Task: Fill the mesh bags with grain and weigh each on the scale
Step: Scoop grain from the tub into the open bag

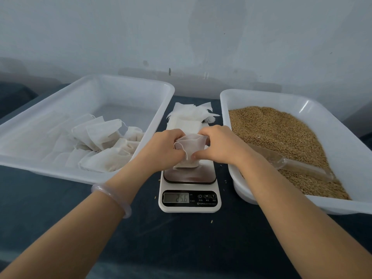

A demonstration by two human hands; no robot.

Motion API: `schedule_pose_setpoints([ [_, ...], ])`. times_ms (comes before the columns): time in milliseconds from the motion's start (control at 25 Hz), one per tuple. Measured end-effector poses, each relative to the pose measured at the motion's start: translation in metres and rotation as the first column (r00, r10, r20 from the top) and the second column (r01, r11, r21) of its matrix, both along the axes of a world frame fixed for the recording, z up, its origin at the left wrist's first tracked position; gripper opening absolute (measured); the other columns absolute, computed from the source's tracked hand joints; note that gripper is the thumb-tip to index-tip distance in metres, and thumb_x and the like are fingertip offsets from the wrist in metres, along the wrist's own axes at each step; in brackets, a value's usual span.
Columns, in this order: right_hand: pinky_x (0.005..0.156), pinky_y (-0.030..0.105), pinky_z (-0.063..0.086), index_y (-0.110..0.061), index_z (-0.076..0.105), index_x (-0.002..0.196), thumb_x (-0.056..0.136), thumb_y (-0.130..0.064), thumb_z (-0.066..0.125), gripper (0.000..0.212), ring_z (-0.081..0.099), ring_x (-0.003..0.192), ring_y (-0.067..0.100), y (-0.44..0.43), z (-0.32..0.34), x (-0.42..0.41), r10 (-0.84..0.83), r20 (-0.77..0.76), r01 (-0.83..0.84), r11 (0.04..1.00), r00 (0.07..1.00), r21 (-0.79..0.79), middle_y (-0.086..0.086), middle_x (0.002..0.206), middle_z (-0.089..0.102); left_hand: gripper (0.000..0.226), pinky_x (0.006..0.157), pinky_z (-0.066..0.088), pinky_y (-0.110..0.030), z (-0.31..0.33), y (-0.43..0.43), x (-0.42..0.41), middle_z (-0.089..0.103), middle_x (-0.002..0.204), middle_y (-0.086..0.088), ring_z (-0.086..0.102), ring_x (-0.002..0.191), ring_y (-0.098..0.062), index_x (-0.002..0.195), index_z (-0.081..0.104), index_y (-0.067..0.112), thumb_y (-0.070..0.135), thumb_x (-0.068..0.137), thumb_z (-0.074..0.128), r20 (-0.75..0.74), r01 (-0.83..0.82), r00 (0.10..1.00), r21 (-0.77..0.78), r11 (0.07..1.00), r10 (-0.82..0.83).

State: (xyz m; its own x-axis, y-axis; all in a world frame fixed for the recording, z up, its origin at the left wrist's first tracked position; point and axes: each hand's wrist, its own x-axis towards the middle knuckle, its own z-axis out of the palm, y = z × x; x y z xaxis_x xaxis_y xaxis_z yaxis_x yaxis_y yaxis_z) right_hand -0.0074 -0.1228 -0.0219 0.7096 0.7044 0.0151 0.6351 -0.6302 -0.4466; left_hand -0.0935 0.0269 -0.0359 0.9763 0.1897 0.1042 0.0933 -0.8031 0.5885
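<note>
Soft, even light; wide-angle bending at edges.

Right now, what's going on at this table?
The left hand and right hand pinch the mouth of a small white mesh bag sitting on the white digital scale, which seems to read 25.6. The left white plastic tray holds plump bags; the right white plastic tray holds brown grain and a clear plastic scoop. Behind the scale lies a stack of flat empty bags.
</note>
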Motion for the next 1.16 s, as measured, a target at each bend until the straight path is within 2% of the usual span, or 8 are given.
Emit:
schedule_pose_setpoints([
  [240, 0.059, 0.03, 0.042, -0.011, 0.064, 0.087, 0.07, -0.035, 0.078, 0.033, 0.056, 0.073, 0.018, 0.0, -0.001, -0.001, -0.003, 0.0, 0.003, 1.0, 1.0, 0.001, 0.004, 0.081, 0.061, 0.018, 0.056, 0.036, -0.024, -0.001, 0.0, 0.0, 0.056, 0.072, 0.007, 0.05, 0.068, -0.012, 0.087, 0.059, 0.021, 0.009, 0.076, 0.054, -0.004, -0.009, 1.0, -0.005, 1.0, 0.009],
  [400, 0.065, 0.034, 0.047, -0.007, 0.065, 0.085, 0.074, -0.031, 0.074, 0.027, 0.06, 0.08, 0.023, -0.001, -0.002, -0.001, 0.001, 0.006, -0.001, 1.0, 1.0, 0.006, 0.008, 0.085, 0.065, 0.016, 0.055, 0.034, -0.02, -0.001, -0.001, -0.001, 0.055, 0.07, 0.011, 0.049, 0.067, -0.009, 0.086, 0.058, 0.023, 0.01, 0.077, 0.057, 0.0, 0.003, 1.0, 0.005, 1.0, -0.003],
  [560, 0.053, 0.03, 0.038, -0.003, 0.063, 0.077, 0.079, -0.026, 0.069, 0.024, 0.054, 0.067, 0.023, -0.001, -0.005, 0.001, 0.007, 0.009, -0.007, 1.0, 1.0, 0.003, 0.011, 0.076, 0.063, 0.016, 0.053, 0.034, -0.018, -0.001, -0.003, -0.001, 0.054, 0.066, 0.012, 0.049, 0.063, -0.008, 0.079, 0.056, 0.026, 0.011, 0.077, 0.062, 0.003, -0.01, 1.0, -0.013, 1.0, 0.01],
  [760, 0.048, 0.028, 0.034, -0.007, 0.065, 0.074, 0.08, -0.023, 0.065, 0.017, 0.048, 0.059, 0.018, -0.001, -0.005, 0.001, 0.001, 0.014, -0.001, 1.0, 1.0, 0.012, 0.01, 0.071, 0.061, 0.022, 0.049, 0.034, -0.014, -0.003, -0.004, 0.002, 0.057, 0.067, 0.01, 0.05, 0.062, -0.005, 0.073, 0.055, 0.029, 0.011, 0.072, 0.068, -0.014, -0.051, 0.999, -0.011, 0.999, 0.051],
  [920, 0.046, 0.028, 0.029, -0.012, 0.049, 0.058, 0.078, -0.021, 0.063, 0.026, 0.041, 0.053, 0.017, 0.0, -0.008, 0.002, -0.005, 0.022, 0.005, 1.0, 1.0, -0.002, 0.006, 0.06, 0.052, 0.011, 0.052, 0.034, -0.022, -0.008, -0.004, 0.007, 0.052, 0.066, 0.008, 0.047, 0.063, -0.012, 0.079, 0.061, 0.017, 0.008, 0.074, 0.064, -0.028, -0.068, 0.997, 0.03, 0.997, 0.068],
  [1000, 0.046, 0.028, 0.027, -0.015, 0.044, 0.054, 0.079, -0.021, 0.063, 0.032, 0.038, 0.051, 0.015, 0.0, -0.008, 0.001, 0.008, 0.025, -0.008, 1.0, 1.0, 0.008, 0.002, 0.055, 0.047, 0.016, 0.05, 0.031, -0.022, -0.007, -0.006, 0.007, 0.05, 0.062, 0.009, 0.045, 0.061, -0.012, 0.075, 0.062, 0.019, 0.003, 0.073, 0.06, 0.006, -0.069, 0.998, 0.038, 0.997, 0.069],
  [1080, 0.046, 0.026, 0.028, -0.015, 0.046, 0.056, 0.079, -0.023, 0.067, 0.032, 0.039, 0.05, 0.011, -0.002, -0.006, 0.001, 0.005, -0.003, -0.005, 0.997, 1.0, 0.071, -0.001, 0.055, 0.046, 0.029, 0.049, 0.031, -0.022, -0.002, -0.004, 0.005, 0.051, 0.056, 0.007, 0.045, 0.057, -0.014, 0.063, 0.057, 0.026, -0.001, 0.071, 0.056, 0.054, -0.08, 0.995, 0.015, 0.997, 0.079],
  [1160, 0.051, 0.025, 0.033, -0.016, 0.051, 0.061, 0.078, -0.024, 0.072, 0.028, 0.044, 0.053, 0.011, -0.004, 0.0, 0.002, 0.008, -0.072, 0.007, 0.977, 0.997, 0.212, -0.002, 0.059, 0.05, 0.035, 0.049, 0.032, -0.023, 0.007, 0.002, 0.003, 0.052, 0.054, 0.004, 0.043, 0.056, -0.016, 0.057, 0.054, 0.028, -0.005, 0.07, 0.053, 0.096, -0.088, 0.991, -0.038, 0.995, 0.091],
])
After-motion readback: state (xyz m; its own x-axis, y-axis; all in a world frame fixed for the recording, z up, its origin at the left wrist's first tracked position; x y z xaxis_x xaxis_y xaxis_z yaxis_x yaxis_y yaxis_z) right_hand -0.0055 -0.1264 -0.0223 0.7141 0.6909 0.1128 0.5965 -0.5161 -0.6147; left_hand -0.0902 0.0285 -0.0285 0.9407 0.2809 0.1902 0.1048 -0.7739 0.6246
